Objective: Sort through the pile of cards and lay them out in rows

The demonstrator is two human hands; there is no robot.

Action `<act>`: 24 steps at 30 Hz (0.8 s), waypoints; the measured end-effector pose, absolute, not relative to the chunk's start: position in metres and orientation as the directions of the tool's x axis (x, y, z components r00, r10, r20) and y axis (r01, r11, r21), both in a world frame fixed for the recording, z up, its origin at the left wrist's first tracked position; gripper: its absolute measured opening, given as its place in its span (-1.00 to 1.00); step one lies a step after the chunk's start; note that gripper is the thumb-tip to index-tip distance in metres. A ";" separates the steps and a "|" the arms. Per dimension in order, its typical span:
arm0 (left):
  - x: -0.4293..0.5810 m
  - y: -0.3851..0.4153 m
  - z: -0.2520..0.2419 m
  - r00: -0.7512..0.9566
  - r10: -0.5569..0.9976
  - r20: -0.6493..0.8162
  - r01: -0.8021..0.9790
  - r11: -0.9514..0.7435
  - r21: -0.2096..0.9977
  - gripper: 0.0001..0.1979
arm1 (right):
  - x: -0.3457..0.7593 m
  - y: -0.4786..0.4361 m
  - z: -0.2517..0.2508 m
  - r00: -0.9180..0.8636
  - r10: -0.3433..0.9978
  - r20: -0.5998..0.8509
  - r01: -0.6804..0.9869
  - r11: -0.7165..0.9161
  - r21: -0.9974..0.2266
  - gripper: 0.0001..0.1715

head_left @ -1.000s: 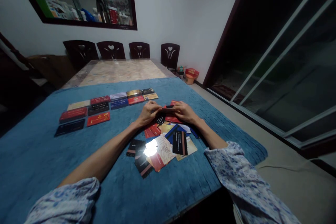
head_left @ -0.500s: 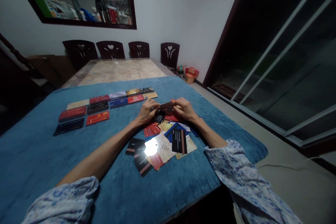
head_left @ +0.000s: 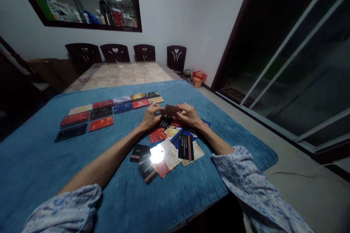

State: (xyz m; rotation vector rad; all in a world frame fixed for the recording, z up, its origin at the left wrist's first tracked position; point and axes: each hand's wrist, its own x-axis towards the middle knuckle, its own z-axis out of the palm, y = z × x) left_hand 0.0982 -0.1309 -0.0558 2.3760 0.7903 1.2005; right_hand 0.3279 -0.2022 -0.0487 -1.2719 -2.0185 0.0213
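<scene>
A dark brownish card [head_left: 171, 110] is tilted up between my two hands. My left hand [head_left: 152, 116] pinches its left edge, and my right hand [head_left: 189, 114] grips the right edge. Beneath and in front of the hands lies a loose, overlapping pile of cards, among them a black card with a pinkish stripe [head_left: 186, 147], a pale card with writing [head_left: 172, 154] and red cards [head_left: 157, 135]. A bright glare hides part of one card. Left of the pile, sorted stacks stand in rows, including an orange-red card [head_left: 101, 123], a navy card [head_left: 71, 132] and a blue card [head_left: 123, 107].
A blue cloth [head_left: 120, 174] covers the near part of the table; the far end shows its marbled top [head_left: 128, 73]. Several dark chairs [head_left: 176, 58] line the far side. Glass sliding doors [head_left: 287, 62] are on the right, and a white cable [head_left: 295, 174] runs across the floor.
The card in my hands has turned, so more of its flat face shows. Both hands stay in nearly the same place above the pile. The stacks have not changed.
</scene>
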 end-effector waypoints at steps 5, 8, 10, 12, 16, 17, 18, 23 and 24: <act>0.098 -0.131 -0.057 0.493 0.617 0.614 0.301 -0.783 0.545 -0.84 | 0.323 -0.197 -0.053 -0.306 0.783 0.542 0.736 0.555 -0.386 -0.78; 0.098 -0.131 -0.057 0.506 0.607 0.613 0.284 -0.788 0.545 -0.85 | 0.321 -0.196 -0.053 -0.310 0.780 0.543 0.721 0.566 -0.401 -0.74; 0.098 -0.130 -0.057 0.513 0.603 0.611 0.277 -0.790 0.547 -0.86 | 0.322 -0.198 -0.053 -0.288 0.788 0.545 0.736 0.546 -0.400 -0.72; 0.099 -0.130 -0.057 0.516 0.601 0.611 0.273 -0.791 0.547 -0.85 | 0.323 -0.200 -0.051 -0.263 0.797 0.544 0.759 0.519 -0.393 -0.73; 0.101 -0.133 -0.054 0.494 0.605 0.624 0.290 -0.792 0.537 -0.89 | 0.326 -0.204 -0.049 -0.212 0.802 0.558 0.804 0.468 -0.367 -0.77; 0.101 -0.134 -0.053 0.490 0.605 0.627 0.297 -0.793 0.532 -0.91 | 0.327 -0.204 -0.048 -0.200 0.802 0.563 0.816 0.454 -0.357 -0.78; 0.101 -0.135 -0.052 0.485 0.607 0.630 0.304 -0.792 0.529 -0.91 | 0.328 -0.204 -0.048 -0.192 0.802 0.566 0.829 0.441 -0.344 -0.78; 0.100 -0.137 -0.051 0.426 0.627 0.653 0.304 -0.779 0.549 -0.72 | 0.333 -0.203 -0.047 -0.212 0.796 0.567 0.884 0.403 -0.235 -0.72; 0.100 -0.137 -0.052 0.417 0.624 0.661 0.296 -0.781 0.550 -0.69 | 0.333 -0.204 -0.046 -0.218 0.793 0.569 0.893 0.397 -0.211 -0.70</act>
